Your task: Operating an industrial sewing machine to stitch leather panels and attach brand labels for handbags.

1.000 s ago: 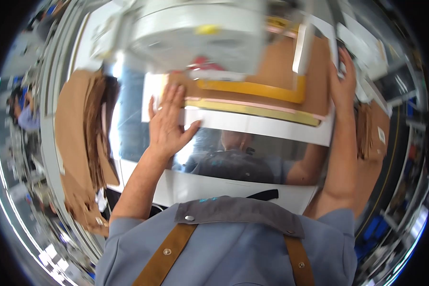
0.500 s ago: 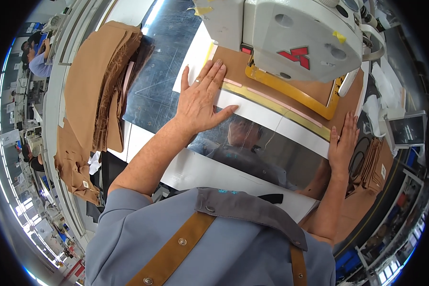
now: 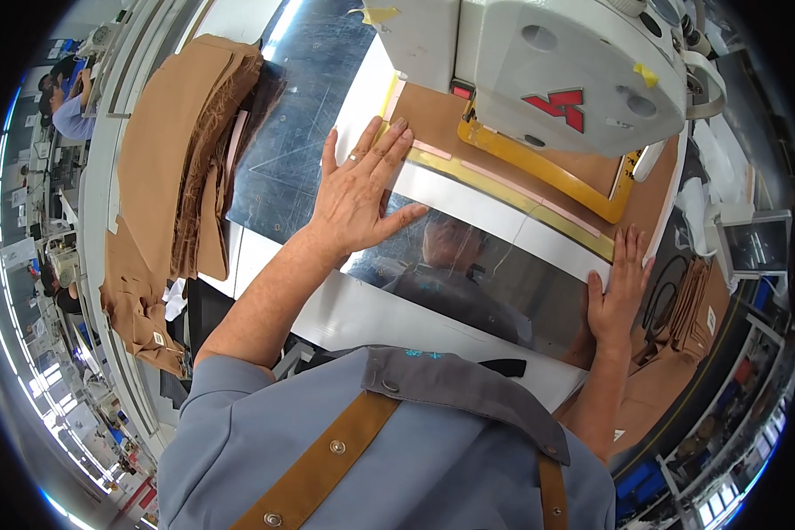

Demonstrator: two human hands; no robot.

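We are seeing a brown cloth (image 3: 428,119) that is lying flat on a white sheet (image 3: 486,212). The white is peeking out along the near side and the left side. A yellow strip (image 3: 481,183) is running beside the cloth's near edge, slanting down to the right. Thin pink strips (image 3: 530,199) are sitting along the yellow one. More yellow and pink is going up the left side.

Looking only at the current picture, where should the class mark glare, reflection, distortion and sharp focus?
Head view, upper left: a white glare streak on the polished metal tabletop; head view, centre: that metal mirrors the person; head view, left side: fisheye distortion bows the pale rail; head view, middle: the left hand and right hand look sharp.
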